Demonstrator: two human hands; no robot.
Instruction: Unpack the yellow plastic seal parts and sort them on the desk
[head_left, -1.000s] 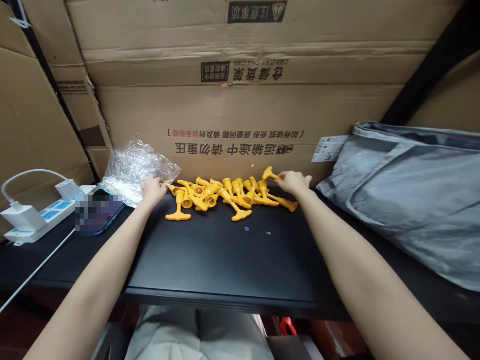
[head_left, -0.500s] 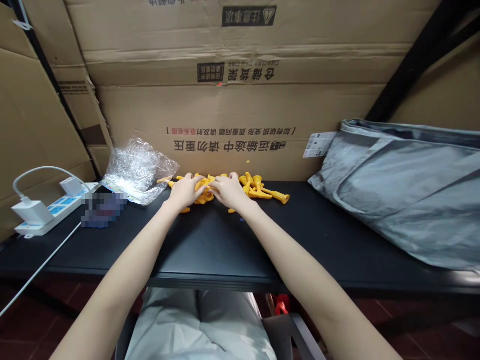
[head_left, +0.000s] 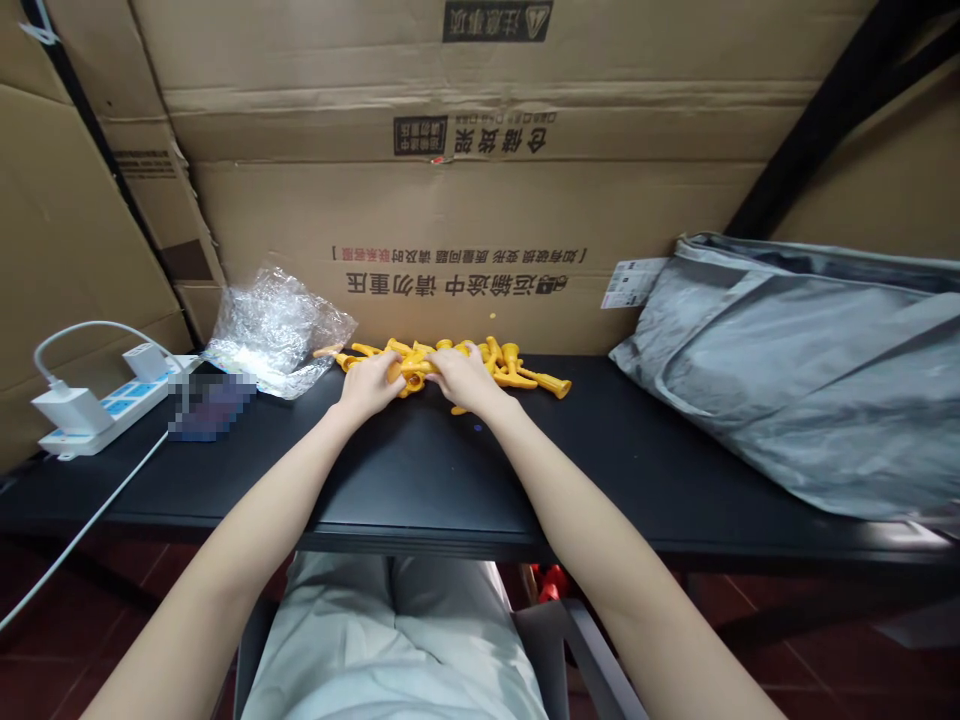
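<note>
Several yellow plastic pieces (head_left: 511,357) lie in a loose pile along the back of the table, some with flared, cup-like ends. My left hand (head_left: 370,386) is closed around a yellow plastic piece (head_left: 394,371) at the pile's left part. My right hand (head_left: 459,376), fingers curled, grips a yellow plastic piece (head_left: 418,367) in the gap between the hands. Whether both hands hold the same piece is unclear. One long piece with a flared end (head_left: 553,385) points right, away from my right hand. A small yellow bit (head_left: 458,410) lies just below my right wrist.
Crumpled clear plastic wrap (head_left: 274,325) sits left of the pile. Farther left are a white power strip (head_left: 120,405) with plugs and cable, and a blurred-out dark item (head_left: 212,405). A grey fabric bag (head_left: 802,380) fills the right side. Cardboard (head_left: 480,210) stands behind the black table (head_left: 427,490).
My hands have drawn slightly apart, and a yellow piece now shows in my left hand. The yellow piece below my left hand is no longer visible. The view has shifted slightly.
</note>
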